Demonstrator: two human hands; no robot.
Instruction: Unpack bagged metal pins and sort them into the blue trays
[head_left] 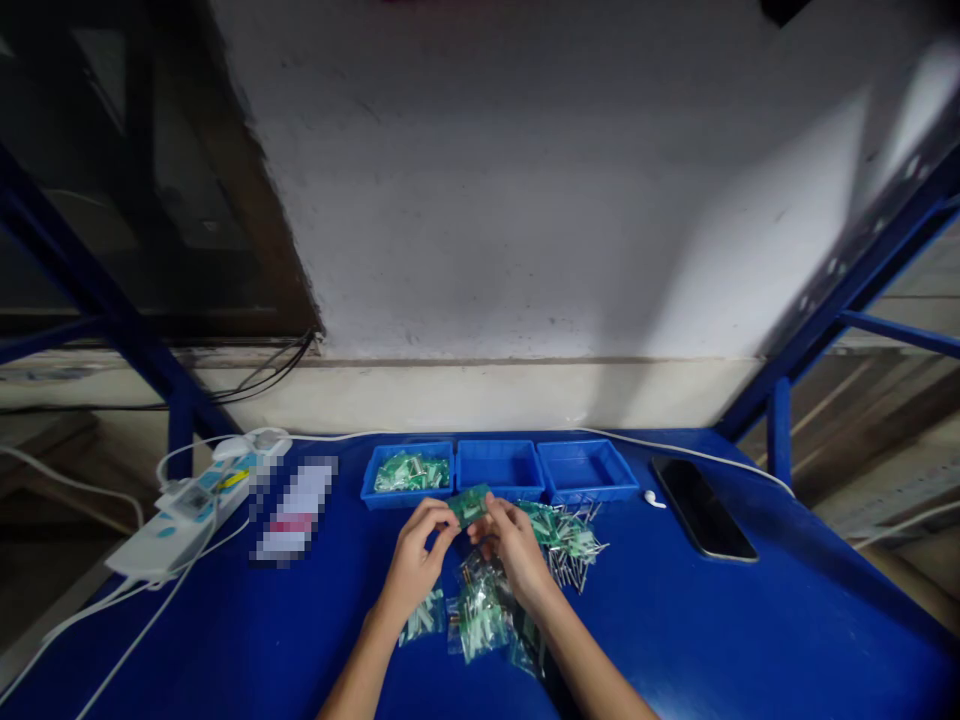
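- Head view, far left: a white power strip (187, 515) with cables lies on the tabletop (300, 640); just beside it is a pixelated pale item (296, 510), too masked to identify.
- Toward the back, the left bin (401, 501) holds a heap of green-and-white pieces (412, 470).
- Left hand (418, 550): its grip is closed, thumb and fingertips pinching the left edge of the packet (471, 505).
- The packet, green and glossy, is held up between both hands, in front of the middle bin (499, 465) and above the tabletop.
- Below the hands lie clear bags (480, 615) with green and pale contents, partly overlapping.
- Right hand (517, 555): its grip is closed too, thumb and forefinger at the packet's right edge; whether the curled fingers hold anything else, I cannot tell.
- Step in hand, as I judge it: two-handed handling of one packet. The next move calls for a steady pinch on both edges, so that nothing drops onto the bags.
- Just beside the right hand, a pile (571, 545) of green pieces and metal rods lies in front of the right bin (585, 470).
- Farther right are a white earbud (654, 499) and a dark phone (705, 510).
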